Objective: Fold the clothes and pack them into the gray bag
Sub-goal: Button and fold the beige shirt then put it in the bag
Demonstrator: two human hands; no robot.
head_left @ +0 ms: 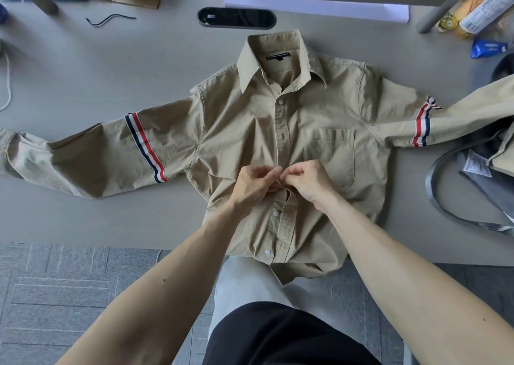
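A tan button-up shirt (242, 125) lies face up on the grey table (111, 64), collar away from me, both sleeves spread out with red, white and navy stripe bands. My left hand (254, 186) and my right hand (306, 181) meet at the middle of the button placket, fingers curled and pinching the fabric edges at a button. The placket gapes open just below my hands. The shirt's hem hangs over the near table edge. The gray bag (484, 186) lies at the right edge, its strap looping on the table, with the right sleeve lying across it.
An oval cable port (236, 18) sits beyond the collar. A black cord (111, 19) lies at the far left, and a white cord (8, 86) at the left edge. Snack packages (484, 5) and a blue wrapper (488, 48) are at the far right. White paper (319, 10) lies behind.
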